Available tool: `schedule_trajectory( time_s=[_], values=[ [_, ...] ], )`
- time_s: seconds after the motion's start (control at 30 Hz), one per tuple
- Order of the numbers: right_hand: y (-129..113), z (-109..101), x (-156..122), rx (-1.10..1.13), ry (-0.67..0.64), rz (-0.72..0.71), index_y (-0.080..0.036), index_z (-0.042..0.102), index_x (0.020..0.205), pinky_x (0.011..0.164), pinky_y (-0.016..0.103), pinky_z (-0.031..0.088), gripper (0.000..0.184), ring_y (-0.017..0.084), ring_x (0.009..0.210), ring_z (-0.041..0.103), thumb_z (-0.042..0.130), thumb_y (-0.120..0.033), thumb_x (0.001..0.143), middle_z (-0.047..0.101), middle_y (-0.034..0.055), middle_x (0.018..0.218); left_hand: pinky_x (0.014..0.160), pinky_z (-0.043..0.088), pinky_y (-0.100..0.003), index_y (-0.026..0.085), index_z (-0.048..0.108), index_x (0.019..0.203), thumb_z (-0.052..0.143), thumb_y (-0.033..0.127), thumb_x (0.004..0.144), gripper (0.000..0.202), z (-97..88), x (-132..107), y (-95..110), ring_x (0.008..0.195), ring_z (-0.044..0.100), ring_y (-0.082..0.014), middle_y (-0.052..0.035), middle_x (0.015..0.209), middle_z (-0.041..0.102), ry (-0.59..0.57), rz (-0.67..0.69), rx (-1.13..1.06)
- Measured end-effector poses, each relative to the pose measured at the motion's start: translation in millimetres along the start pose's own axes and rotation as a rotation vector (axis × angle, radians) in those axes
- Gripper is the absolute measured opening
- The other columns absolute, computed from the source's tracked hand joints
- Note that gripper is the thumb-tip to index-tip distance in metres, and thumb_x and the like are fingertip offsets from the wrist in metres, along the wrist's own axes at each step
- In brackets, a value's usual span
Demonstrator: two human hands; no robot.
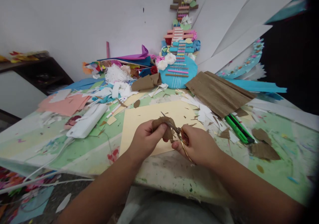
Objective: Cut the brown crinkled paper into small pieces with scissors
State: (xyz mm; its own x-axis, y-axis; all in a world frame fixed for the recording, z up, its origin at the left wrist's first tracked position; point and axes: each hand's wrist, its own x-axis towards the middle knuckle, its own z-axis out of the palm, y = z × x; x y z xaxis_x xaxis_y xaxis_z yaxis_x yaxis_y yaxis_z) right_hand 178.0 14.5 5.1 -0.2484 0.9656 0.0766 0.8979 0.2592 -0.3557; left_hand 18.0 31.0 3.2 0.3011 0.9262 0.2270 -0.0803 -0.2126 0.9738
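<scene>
My left hand (148,136) pinches a small piece of brown crepe paper (163,121) between thumb and fingers. In my right hand (199,142) is a pair of scissors (177,130) with gold handles, its blades at the brown paper. How far the blades are apart I cannot tell, as the paper partly hides them. Both hands are above a cream sheet of paper (139,121) scattered with small brown scraps. To the right lies a large folded brown crepe sheet (219,92).
A green utility knife (239,129) and brown offcuts (265,151) lie at the right. On the left are a white power strip (87,121) with cables and pink sheets (63,103). Blue paper instruments (178,71) lean against the wall behind white shreds (118,74).
</scene>
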Motion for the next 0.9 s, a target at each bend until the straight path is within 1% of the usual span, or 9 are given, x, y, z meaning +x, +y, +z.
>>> schedule_trajectory(
  time_s=[0.1,0.17,0.33,0.47,0.63,0.73,0.83,0.9],
  values=[
    [1.8,0.7,0.5,0.01,-0.006,-0.019,-0.02,0.042,0.067,0.045,0.022,0.02,0.044,0.011,0.049,0.038,0.039,-0.064,0.067,0.049,-0.0009,0.056,0.053,0.04,-0.022,0.014,0.056,0.065,0.045,0.022,0.078,0.018,0.3,-0.7,0.0,0.051,0.049,-0.0081,0.0019,0.052,0.052,-0.02,0.007,0.017],
    [2.5,1.6,0.9,0.005,-0.012,-0.03,-0.019,0.041,0.066,0.045,0.022,0.021,0.045,0.011,0.05,0.039,0.038,-0.064,0.067,0.049,-0.0008,0.056,0.052,0.039,-0.022,0.014,0.056,0.066,0.045,0.022,0.078,0.018,-0.6,-0.5,-0.2,0.05,0.048,-0.0079,0.0023,0.051,0.051,-0.022,0.004,0.028],
    [3.1,3.8,2.3,-0.012,-0.035,-0.036,-0.019,0.041,0.064,0.045,0.022,0.02,0.046,0.012,0.05,0.04,0.037,-0.065,0.067,0.049,-0.0005,0.055,0.05,0.038,-0.022,0.014,0.053,0.06,0.046,0.022,0.077,0.02,-4.0,0.4,-0.5,0.048,0.047,-0.0082,0.002,0.05,0.052,-0.006,-0.013,0.049],
    [3.0,4.8,3.8,-0.012,-0.047,-0.061,-0.019,0.042,0.064,0.045,0.022,0.021,0.048,0.012,0.05,0.04,0.033,-0.066,0.069,0.049,0.0001,0.055,0.048,0.037,-0.021,0.014,0.052,0.056,0.046,0.022,0.076,0.022,-5.4,-0.5,1.7,0.047,0.047,-0.0081,0.0016,0.049,0.053,0.0,-0.039,0.055],
    [3.7,2.6,4.9,-0.055,-0.053,-0.06,-0.019,0.044,0.063,0.045,0.022,0.02,0.048,0.013,0.051,0.042,0.033,-0.066,0.069,0.05,0.0012,0.055,0.045,0.035,-0.02,0.015,0.051,0.054,0.048,0.023,0.074,0.022,-6.6,-2.2,3.0,0.045,0.046,-0.0076,0.0028,0.046,0.051,0.007,-0.057,0.053],
    [5.4,-1.0,5.5,-0.079,-0.037,-0.057,-0.019,0.044,0.061,0.044,0.022,0.019,0.048,0.013,0.05,0.041,0.035,-0.066,0.067,0.049,0.0007,0.053,0.043,0.034,-0.02,0.015,0.051,0.054,0.049,0.022,0.071,0.018,-7.9,-2.7,2.6,0.043,0.044,-0.0078,0.0034,0.045,0.05,0.034,-0.093,0.033],
    [9.2,-3.8,6.2,-0.094,0.008,-0.032,-0.019,0.043,0.058,0.045,0.023,0.018,0.047,0.013,0.049,0.039,0.039,-0.065,0.066,0.046,0.0,0.051,0.042,0.033,-0.021,0.015,0.051,0.055,0.049,0.022,0.07,0.016,-9.4,-1.6,3.1,0.042,0.041,-0.0075,0.0034,0.045,0.048,0.061,-0.11,0.007],
    [12.6,-3.4,6.5,-0.016,0.033,-0.011,-0.019,0.041,0.056,0.045,0.023,0.02,0.046,0.012,0.048,0.037,0.038,-0.064,0.067,0.044,-0.0005,0.05,0.043,0.033,-0.021,0.015,0.05,0.056,0.048,0.022,0.071,0.017,-10.0,0.4,3.8,0.042,0.041,-0.0077,0.0031,0.045,0.047,0.06,-0.114,0.012]
  ],
)
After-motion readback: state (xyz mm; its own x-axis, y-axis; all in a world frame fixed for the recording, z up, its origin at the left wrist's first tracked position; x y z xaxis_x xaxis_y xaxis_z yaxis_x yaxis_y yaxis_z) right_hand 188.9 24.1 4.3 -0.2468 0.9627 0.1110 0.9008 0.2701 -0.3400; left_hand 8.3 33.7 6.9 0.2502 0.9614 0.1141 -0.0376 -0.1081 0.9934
